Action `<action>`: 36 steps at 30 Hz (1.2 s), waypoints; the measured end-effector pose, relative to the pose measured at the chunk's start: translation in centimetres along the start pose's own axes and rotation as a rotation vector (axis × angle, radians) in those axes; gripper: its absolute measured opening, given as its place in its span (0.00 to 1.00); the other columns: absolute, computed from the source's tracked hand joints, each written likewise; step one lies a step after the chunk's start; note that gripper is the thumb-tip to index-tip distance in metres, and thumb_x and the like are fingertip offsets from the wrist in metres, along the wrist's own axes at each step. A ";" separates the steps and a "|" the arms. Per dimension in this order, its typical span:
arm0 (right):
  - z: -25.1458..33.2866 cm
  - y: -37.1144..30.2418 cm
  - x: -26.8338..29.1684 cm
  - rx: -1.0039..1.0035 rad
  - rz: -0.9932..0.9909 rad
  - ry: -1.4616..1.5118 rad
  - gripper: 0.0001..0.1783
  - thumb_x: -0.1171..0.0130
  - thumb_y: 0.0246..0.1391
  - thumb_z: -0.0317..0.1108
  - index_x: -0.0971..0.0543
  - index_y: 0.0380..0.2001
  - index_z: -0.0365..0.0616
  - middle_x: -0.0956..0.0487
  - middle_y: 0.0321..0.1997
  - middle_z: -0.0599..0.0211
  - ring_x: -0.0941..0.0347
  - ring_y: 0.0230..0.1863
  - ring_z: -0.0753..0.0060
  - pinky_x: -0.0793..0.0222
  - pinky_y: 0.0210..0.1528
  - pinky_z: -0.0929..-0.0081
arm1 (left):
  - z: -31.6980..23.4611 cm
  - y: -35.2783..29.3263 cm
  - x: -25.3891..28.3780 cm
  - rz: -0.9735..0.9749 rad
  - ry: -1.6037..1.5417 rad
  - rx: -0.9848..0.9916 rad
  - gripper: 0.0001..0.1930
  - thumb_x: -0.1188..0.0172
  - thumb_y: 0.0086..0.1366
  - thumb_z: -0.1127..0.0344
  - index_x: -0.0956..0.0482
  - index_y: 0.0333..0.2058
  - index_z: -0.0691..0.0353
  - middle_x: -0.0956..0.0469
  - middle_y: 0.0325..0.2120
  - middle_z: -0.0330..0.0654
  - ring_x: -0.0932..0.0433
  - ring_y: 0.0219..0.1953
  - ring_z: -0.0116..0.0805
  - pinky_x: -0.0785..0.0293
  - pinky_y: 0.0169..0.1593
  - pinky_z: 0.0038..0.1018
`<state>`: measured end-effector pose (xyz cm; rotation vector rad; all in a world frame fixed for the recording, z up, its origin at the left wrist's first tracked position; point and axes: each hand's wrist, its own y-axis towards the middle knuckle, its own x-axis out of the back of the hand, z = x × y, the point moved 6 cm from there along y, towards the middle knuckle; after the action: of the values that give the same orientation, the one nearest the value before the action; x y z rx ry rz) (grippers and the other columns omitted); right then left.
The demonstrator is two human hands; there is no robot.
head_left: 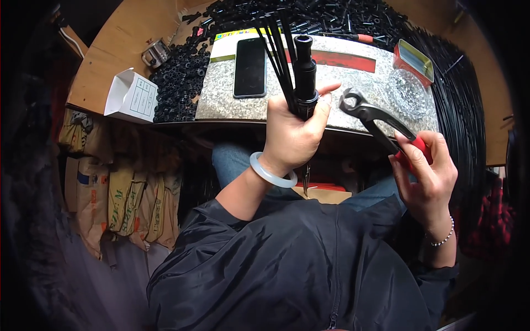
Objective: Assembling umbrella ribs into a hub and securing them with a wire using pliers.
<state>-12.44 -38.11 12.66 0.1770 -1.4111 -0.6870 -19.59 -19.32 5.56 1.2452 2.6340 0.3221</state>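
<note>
My left hand (290, 138), with a pale bangle on its wrist, is wrapped round a stepped black cylindrical part (305, 71) and a bunch of thin black strips (280, 69). Both point up and away from me, above the near edge of the stone slab (218, 105). A little to the right, my right hand (429, 176) grips the red handles of a pair of end-cutting pincers (381, 116). Their rounded metal head points left toward the cylindrical part without touching it. Inside my left fist, the lower end of the bunch is mostly hidden.
On the slab lie a black phone (250, 69), a red strip (345, 60) and a clear glass dish (406, 96), with a rectangular tin (414, 60) beside it. Small black parts (179, 83) heap around a white box (132, 95) and metal cup (156, 54). Long black rods (458, 94) line the right.
</note>
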 end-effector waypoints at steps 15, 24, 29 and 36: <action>2.3 0.2 1.1 0.302 -0.052 -0.352 0.11 0.36 0.44 0.34 0.24 0.27 0.37 0.28 0.34 0.59 0.30 0.28 0.65 0.34 0.26 0.73 | -0.3 -0.4 -0.9 0.106 -0.046 -0.041 0.11 0.46 0.63 0.72 0.21 0.41 0.70 0.35 0.09 0.27 0.40 0.11 0.12 0.49 0.15 0.14; 1.9 -1.2 0.7 0.243 0.081 -0.312 0.13 0.42 0.51 0.38 0.27 0.25 0.37 0.29 0.35 0.56 0.32 0.28 0.63 0.34 0.26 0.72 | -0.5 -1.0 -1.6 0.107 -0.136 -0.053 0.07 0.47 0.61 0.76 0.21 0.34 0.73 0.25 0.16 0.35 0.37 0.12 0.12 0.46 0.14 0.14; 2.0 -1.3 1.0 0.292 -0.029 -0.424 0.11 0.37 0.45 0.31 0.23 0.32 0.39 0.28 0.35 0.61 0.32 0.28 0.67 0.35 0.26 0.74 | -0.6 -1.0 -1.7 0.143 -0.157 0.044 0.08 0.48 0.61 0.76 0.22 0.35 0.74 0.26 0.14 0.36 0.37 0.10 0.13 0.46 0.13 0.13; 2.3 -1.3 1.2 0.370 -0.059 -0.452 0.09 0.39 0.48 0.31 0.25 0.27 0.35 0.26 0.35 0.55 0.32 0.25 0.66 0.36 0.23 0.74 | -0.5 -1.2 -1.5 0.148 -0.143 0.071 0.09 0.47 0.62 0.76 0.23 0.37 0.75 0.26 0.14 0.36 0.38 0.10 0.13 0.46 0.13 0.13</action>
<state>-14.99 -39.14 13.41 0.3719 -1.9709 -0.5258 -19.63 -21.31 5.90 1.4333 2.4589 0.1566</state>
